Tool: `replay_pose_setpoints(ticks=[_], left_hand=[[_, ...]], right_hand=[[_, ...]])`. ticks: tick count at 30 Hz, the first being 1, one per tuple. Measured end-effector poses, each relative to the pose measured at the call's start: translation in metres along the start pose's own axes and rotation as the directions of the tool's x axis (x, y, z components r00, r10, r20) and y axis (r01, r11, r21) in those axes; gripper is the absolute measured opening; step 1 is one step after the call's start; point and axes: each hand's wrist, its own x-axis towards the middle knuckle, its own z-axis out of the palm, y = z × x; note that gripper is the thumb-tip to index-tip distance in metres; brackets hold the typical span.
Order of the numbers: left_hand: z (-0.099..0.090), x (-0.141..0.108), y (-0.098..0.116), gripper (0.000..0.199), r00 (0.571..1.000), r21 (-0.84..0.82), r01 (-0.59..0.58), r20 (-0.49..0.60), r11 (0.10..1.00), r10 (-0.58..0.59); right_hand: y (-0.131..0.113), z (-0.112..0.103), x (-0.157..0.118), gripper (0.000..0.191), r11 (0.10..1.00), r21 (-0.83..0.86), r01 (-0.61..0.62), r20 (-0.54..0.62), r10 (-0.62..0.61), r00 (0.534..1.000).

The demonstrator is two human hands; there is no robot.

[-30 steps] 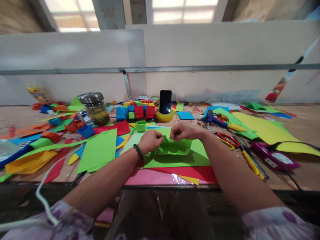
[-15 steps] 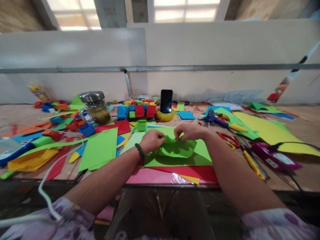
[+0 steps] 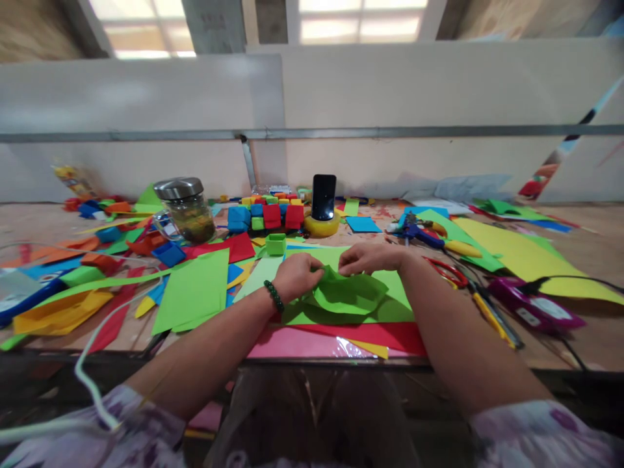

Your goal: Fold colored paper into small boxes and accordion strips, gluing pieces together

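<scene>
The creased green paper (image 3: pixel 348 298) sits at the front of the table, bowed and slightly rumpled above a flat green sheet (image 3: pixel 298 317). The left hand (image 3: pixel 298 275) seems to pinch its left end between thumb and forefinger. The right hand (image 3: pixel 369 259) curls its fingers at the far edge — whether they grip the paper or only press on it, I cannot tell.

To fold well here, the left pinch should probably stay firm as an anchor while the right fingertips work along one crease at a time. Light pressure seems best (thin paper like this likely buckles under a hard push). The near side bulges outward — easing it flat before sharpening any crease would help keep the edges straight.
</scene>
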Motion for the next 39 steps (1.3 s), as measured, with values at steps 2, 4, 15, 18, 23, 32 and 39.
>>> replay_pose_setpoints(ticks=[2, 4, 15, 18, 23, 32, 39], left_hand=[[-0.001, -0.002, 0.004, 0.025, 1.0, 0.048, -0.008, -0.026, 0.999, 0.009], [-0.002, -0.006, 0.008, 0.025, 0.997, 0.095, -0.038, -0.07, 0.995, 0.044], [0.0, -0.014, 0.011, 0.022, 0.869, 0.168, -0.265, -0.386, 0.949, 0.311], [0.003, -0.009, 0.008, 0.019, 0.868, 0.015, -0.272, -0.428, 0.962, 0.252], [0.011, -0.001, 0.0, 0.042, 0.919, -0.242, -0.28, -0.347, 0.929, 0.186], [0.014, 0.003, -0.007, 0.042, 0.951, -0.185, -0.184, -0.28, 0.965, 0.127], [-0.001, 0.0, -0.002, 0.041, 0.981, -0.146, -0.108, -0.178, 0.983, 0.081]], right_hand=[[0.002, 0.002, 0.005, 0.049, 0.999, -0.035, 0.013, 0.038, -0.011, 0.999], [0.004, 0.004, 0.007, 0.047, 1.0, 0.016, -0.005, 0.076, 0.003, 0.997], [-0.001, 0.004, 0.004, 0.025, 0.983, 0.035, 0.179, -0.282, -0.162, 0.946], [-0.009, 0.008, 0.001, 0.02, 0.977, -0.041, 0.208, -0.411, -0.206, 0.888], [-0.027, 0.017, -0.006, 0.022, 0.942, -0.332, 0.051, -0.585, -0.247, 0.772], [-0.034, 0.037, 0.005, 0.036, 0.882, -0.467, 0.069, -0.638, -0.389, 0.664], [-0.042, 0.041, -0.001, 0.045, 0.837, -0.513, 0.192, -0.56, -0.495, 0.664]])
